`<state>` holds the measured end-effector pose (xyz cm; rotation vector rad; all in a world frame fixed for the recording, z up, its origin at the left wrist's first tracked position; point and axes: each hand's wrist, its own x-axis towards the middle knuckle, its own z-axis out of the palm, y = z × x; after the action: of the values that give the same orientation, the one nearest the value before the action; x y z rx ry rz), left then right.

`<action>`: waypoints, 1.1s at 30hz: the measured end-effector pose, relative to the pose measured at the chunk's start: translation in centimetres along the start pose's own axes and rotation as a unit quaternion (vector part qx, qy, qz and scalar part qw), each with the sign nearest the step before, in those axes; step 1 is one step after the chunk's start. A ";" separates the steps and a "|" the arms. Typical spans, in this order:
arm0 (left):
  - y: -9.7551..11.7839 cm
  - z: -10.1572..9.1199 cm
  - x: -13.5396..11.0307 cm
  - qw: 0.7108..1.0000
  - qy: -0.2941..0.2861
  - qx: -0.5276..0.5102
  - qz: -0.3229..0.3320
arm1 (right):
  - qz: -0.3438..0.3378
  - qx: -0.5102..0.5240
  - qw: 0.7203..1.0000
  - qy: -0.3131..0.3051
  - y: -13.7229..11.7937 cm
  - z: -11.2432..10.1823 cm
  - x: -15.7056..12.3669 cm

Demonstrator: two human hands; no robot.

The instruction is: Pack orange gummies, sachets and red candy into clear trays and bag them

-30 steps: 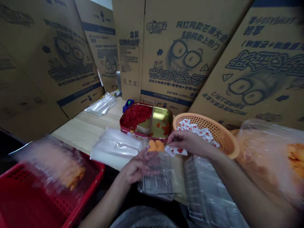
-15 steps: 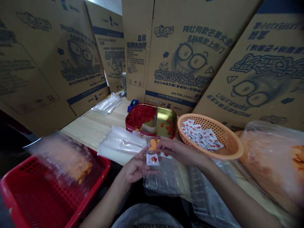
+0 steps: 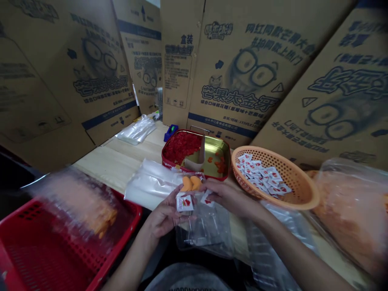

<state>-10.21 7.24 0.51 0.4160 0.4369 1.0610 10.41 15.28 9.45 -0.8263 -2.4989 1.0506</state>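
Note:
My left hand (image 3: 163, 218) is shut around the edge of a clear plastic tray (image 3: 203, 234), holding it above the table. Two orange, mango-coloured pieces (image 3: 190, 183) lie in the tray's far end. A white sachet with a red print (image 3: 184, 203) rests in the tray beside my left thumb. My right hand (image 3: 226, 197) reaches in from the right, its fingertips pinching a second white sachet (image 3: 207, 199) over the tray.
An orange mesh basket (image 3: 303, 190) of sachets and a red-and-gold divided tin (image 3: 218, 157) stand beyond my hands. Plastic-wrapped stacks (image 3: 148, 186) lie on the wooden table (image 3: 112, 163). A red crate (image 3: 60, 250) sits lower left, and cardboard cartons (image 3: 242, 72) wall the back.
The sachets and tray have shifted slightly as my hands moved, with my right hand now closer to the tray. The whole view has swung a little to the left.

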 end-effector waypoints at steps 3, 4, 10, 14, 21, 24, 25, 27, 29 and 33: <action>0.3 -0.1 0.0 1.000 0.007 0.000 0.018 | 0.060 0.003 0.994 0.087 1.0 1.2 1.1; 0.4 -0.2 0.0 1.000 0.015 -0.001 0.024 | 0.074 0.009 0.992 0.103 1.2 1.7 1.3; 1.1 -1.0 -0.7 0.998 0.052 -0.016 0.034 | 0.090 0.019 0.990 0.106 1.8 2.3 2.5; 1.7 -2.1 -1.4 0.996 0.073 -0.037 0.046 | 0.205 -0.138 0.956 0.158 5.6 -0.9 4.5; 3.0 -3.5 -2.1 0.990 0.114 -0.045 0.068 | 0.319 -0.147 0.934 -0.066 13.1 -2.3 7.5; 3.4 -4.2 -2.2 0.989 0.120 -0.045 0.077 | 0.297 -0.108 0.942 -0.113 13.9 -1.6 7.8; 3.5 -4.5 -2.2 0.988 0.121 -0.044 0.080 | 0.297 -0.099 0.942 -0.125 14.0 -1.5 7.8; 3.7 -4.8 -2.0 0.987 0.126 -0.041 0.087 | 0.303 -0.087 0.939 -0.140 14.0 -1.5 7.8; 3.9 -5.0 -1.9 0.986 0.131 -0.038 0.095 | 0.310 -0.084 0.936 -0.143 14.0 -1.6 7.7; 4.3 -4.9 -1.5 0.984 0.140 -0.027 0.106 | 0.314 -0.085 0.938 -0.120 14.4 -2.4 7.7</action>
<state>-16.65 8.29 -1.13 0.2686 0.6213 1.3429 11.14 29.44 1.02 -1.7242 -2.6081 1.1827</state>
